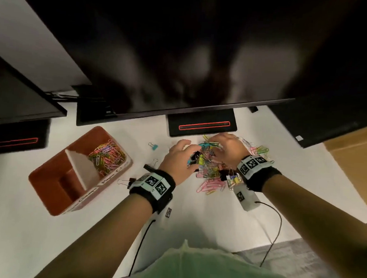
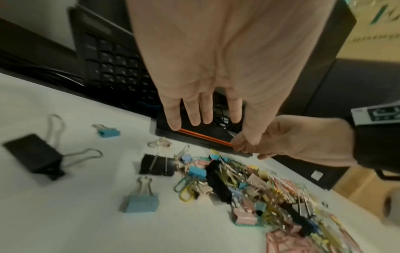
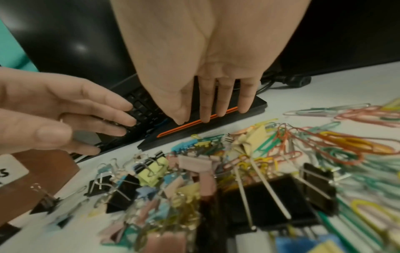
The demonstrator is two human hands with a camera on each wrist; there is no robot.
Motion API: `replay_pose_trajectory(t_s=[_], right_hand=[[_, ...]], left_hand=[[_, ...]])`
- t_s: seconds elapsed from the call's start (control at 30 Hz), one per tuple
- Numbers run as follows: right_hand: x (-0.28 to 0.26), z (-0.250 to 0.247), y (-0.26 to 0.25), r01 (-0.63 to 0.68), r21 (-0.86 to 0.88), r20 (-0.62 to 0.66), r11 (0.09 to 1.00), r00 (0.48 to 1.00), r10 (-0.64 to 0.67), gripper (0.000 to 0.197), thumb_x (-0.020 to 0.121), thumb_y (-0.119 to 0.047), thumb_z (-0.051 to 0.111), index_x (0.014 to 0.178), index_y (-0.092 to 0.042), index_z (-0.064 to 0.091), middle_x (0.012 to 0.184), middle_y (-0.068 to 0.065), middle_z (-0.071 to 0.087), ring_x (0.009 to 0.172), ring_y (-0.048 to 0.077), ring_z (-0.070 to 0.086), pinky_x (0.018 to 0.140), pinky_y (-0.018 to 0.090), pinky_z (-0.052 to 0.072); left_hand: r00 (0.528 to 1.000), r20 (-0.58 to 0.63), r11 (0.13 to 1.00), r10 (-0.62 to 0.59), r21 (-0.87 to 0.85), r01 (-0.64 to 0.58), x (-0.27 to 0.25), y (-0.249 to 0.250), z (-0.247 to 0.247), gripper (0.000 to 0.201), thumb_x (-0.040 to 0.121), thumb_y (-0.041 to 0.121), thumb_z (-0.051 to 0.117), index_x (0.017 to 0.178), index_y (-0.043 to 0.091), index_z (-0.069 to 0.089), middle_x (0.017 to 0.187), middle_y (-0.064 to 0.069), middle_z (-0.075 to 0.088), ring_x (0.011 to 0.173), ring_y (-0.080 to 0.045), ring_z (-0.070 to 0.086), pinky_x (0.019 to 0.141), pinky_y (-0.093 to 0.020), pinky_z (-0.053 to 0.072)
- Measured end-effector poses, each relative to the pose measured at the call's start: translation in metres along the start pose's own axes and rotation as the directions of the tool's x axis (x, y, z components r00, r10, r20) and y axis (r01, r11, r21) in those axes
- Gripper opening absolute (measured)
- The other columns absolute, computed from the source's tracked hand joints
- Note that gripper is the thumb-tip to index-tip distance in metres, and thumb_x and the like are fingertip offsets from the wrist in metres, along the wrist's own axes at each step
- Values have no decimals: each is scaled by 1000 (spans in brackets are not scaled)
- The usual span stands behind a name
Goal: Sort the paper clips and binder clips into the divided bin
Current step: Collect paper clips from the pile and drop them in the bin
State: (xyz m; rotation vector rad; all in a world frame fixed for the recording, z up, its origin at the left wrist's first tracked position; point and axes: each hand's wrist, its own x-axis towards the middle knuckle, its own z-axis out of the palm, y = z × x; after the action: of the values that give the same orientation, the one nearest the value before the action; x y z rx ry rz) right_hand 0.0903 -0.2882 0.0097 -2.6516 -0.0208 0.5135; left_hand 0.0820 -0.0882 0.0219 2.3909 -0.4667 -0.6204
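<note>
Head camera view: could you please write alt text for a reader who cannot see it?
Two bare hands, left and right, hover open over a mixed pile of coloured clips on a white desk. A brown divided bin at left holds coloured paper clips in one compartment.

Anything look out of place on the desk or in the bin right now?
Nothing damaged. A few binder clips lie apart from the mixed pile: a blue clip toward the monitor stand, a black clip by the left wrist. The bin has paper clips in one section only; the other looks empty.

Mixed clip pile point(image 1: 216, 171) lying near the tabletop's rear edge, brown divided bin point(image 1: 50, 187) sitting left, rear compartment holding coloured paper clips point(image 1: 107, 156)
</note>
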Motion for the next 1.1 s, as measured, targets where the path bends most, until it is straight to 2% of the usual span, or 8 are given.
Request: replay_pose_trajectory(t_s=[0.13,0.27,0.47,0.57,0.67,0.8,0.93,1.1], right_hand=[[14,11,8,53,12,84,999,995,-54,36,89,-24,56,125,-24,56,133,2,53,121,26,50,103,41,42],[13,21,10,119,-45,124,992,986,-113,40,88,-29,57,128,-31,53,145,-2,41,126,26,45,106,43,40],[-16,43,10,286,-25,147,958,949,-280,43,82,-30,66,124,-28,57,141,2,46,116,27,54,95,46,50],[-26,46,15,342,71,155,937,924,-349,42,84,-26,64,125,-25,56,143,2,44,111,23,59,93,40,52],[-24,35,14,297,139,86,945,947,-310,37,88,-19,59,125,-24,55,140,2,44,98,19,63,90,34,54],[-6,16,5,230,85,109,970,965,-238,36,91,-17,54,127,-22,53,131,0,51,117,20,52,103,34,44],[11,11,-9,170,0,293,986,942,-162,43,90,-7,53,130,-22,52,133,2,46,123,23,46,107,32,40],[17,18,-21,178,-45,368,983,918,-149,43,84,-8,63,125,-18,55,124,6,49,110,25,53,96,33,47]], left_hand=[[986,165,985,-9,173,-20,25,-3,20,49,83,28,62,129,34,47,149,0,28,133,-26,34,109,-47,35],[985,171,958,-6,284,-44,25,-15,24,44,82,32,61,125,34,49,145,6,36,129,-22,38,106,-47,35],[989,141,991,-50,132,32,-6,-38,19,39,76,25,71,112,25,57,146,5,37,127,-19,44,107,-42,38],[989,126,997,-78,18,76,-24,-45,16,31,71,35,76,94,21,60,144,5,36,124,-15,44,107,-35,38],[994,11,994,-107,-13,107,-28,-45,12,22,79,36,69,90,18,62,134,4,46,113,-14,51,97,-27,40],[979,-60,979,-193,54,196,-10,-38,9,19,87,26,59,105,20,56,113,0,55,91,-20,59,87,-38,52],[965,-20,958,-262,120,262,8,-29,13,30,87,22,59,116,17,53,118,-3,56,101,-21,59,92,-39,51],[971,37,963,-236,141,228,19,-24,22,34,81,11,65,114,16,57,115,-4,55,103,-19,57,92,-31,49]])
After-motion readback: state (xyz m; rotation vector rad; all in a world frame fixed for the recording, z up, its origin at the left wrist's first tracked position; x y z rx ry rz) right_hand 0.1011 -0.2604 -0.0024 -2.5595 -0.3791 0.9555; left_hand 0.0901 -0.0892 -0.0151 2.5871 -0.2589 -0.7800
